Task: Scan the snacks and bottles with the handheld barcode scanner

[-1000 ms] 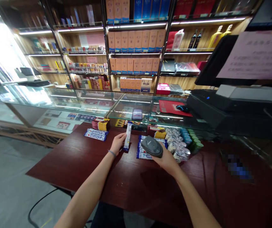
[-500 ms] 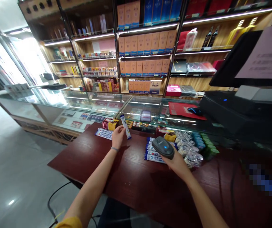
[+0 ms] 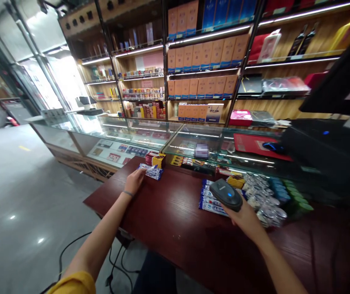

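Observation:
At the left end of the desk, my left hand is closed, its fingertips pinching a slim blue-and-white packet over similar packets lying flat. A stack of red-and-yellow packs stands just behind them. My right hand grips a black barcode scanner with a lit blue spot on top. Beneath the scanner, partly hidden, lie several more blue-and-white packets. Silver-lidded clear containers stand in rows just right of the scanner.
Blue containers and green containers continue the rows to the right on the dark red desk. Behind runs a glass display counter. A mouse rests on a red mat. Cables hang below the desk.
My left hand has carried the slim packet left and down to the flat packets. The scanner stays in my right hand over the packets. The view has turned left.

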{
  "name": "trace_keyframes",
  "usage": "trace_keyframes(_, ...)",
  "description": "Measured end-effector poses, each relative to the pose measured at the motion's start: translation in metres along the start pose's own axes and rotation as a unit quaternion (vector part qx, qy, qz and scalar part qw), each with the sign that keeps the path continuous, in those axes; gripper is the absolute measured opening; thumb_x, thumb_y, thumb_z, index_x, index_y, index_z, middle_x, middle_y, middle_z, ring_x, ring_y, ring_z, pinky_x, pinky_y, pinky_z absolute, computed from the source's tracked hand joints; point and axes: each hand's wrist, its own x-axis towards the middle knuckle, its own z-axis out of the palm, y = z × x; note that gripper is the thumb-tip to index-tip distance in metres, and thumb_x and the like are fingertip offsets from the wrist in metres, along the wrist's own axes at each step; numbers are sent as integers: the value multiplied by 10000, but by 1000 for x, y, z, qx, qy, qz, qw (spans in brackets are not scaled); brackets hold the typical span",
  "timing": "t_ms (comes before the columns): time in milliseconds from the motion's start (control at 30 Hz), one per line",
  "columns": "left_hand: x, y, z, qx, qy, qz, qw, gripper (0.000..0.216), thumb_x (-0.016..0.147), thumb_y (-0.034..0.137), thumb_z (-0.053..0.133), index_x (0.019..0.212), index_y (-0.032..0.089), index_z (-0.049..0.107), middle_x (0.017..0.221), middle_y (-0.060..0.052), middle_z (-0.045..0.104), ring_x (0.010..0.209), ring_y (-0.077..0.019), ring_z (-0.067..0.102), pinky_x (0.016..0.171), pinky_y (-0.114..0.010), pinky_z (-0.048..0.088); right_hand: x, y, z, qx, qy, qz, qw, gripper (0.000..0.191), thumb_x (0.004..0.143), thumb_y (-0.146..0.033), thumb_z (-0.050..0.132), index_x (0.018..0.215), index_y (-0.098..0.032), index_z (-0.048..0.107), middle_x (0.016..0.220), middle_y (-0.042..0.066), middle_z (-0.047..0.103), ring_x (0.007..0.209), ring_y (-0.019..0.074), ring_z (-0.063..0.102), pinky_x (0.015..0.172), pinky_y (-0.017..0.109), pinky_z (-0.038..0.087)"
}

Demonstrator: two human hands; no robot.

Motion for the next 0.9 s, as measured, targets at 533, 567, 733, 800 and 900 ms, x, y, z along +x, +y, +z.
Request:
trace_keyframes(533, -1, -22, 8, 28, -123, 3, 992, 262, 972, 262, 535, 1069, 257, 778, 1263, -91, 745, 1201, -244, 687, 1095, -383, 509, 1, 2, 2, -7, 2, -4, 1000, 464, 817, -493, 692, 1189, -233, 599, 929, 68, 770, 993, 322, 740, 717, 378, 564)
trace_keyframes(567, -1, -22, 9, 22, -121, -7, 992, 253, 964, 262, 549, 1058, 260, 783, 1264, -91, 746, 1212, -250, 684, 1107, -393, 501, 1, 1, 2, -4, 3, -4, 1000, 464, 816, -492, 692, 1193, -237, 604, 955, 73, 774, 1009, 324, 737, 734, 386, 568)
trace_keyframes(733, -1, -24, 13, 10, -121, -18, 992, 256, 952, 299, 568, 1084, 252, 782, 1295, -99, 734, 1256, -264, 666, 1132, -416, 487, 0, -3, 2, 7, 9, -4, 1000, 443, 806, -489, 703, 1166, -244, 626, 1014, 87, 784, 1002, 328, 736, 770, 413, 579)
trace_keyframes(800, 0, -25, 14, 9, -120, -8, 993, 268, 950, 301, 566, 1104, 243, 777, 1310, -101, 727, 1287, -259, 647, 1144, -418, 480, 0, -3, 2, 6, 9, -5, 1000, 443, 802, -481, 710, 1165, -240, 631, 987, 87, 784, 1000, 331, 737, 763, 415, 583)
trace_keyframes(900, 0, -25, 13, 14, -120, 1, 993, 283, 947, 304, 561, 1121, 237, 773, 1327, -101, 718, 1317, -255, 626, 1153, -421, 475, 1, -1, 1, 1, 10, -8, 1000, 444, 797, -480, 718, 1165, -242, 640, 945, 82, 779, 971, 333, 742, 722, 410, 590)
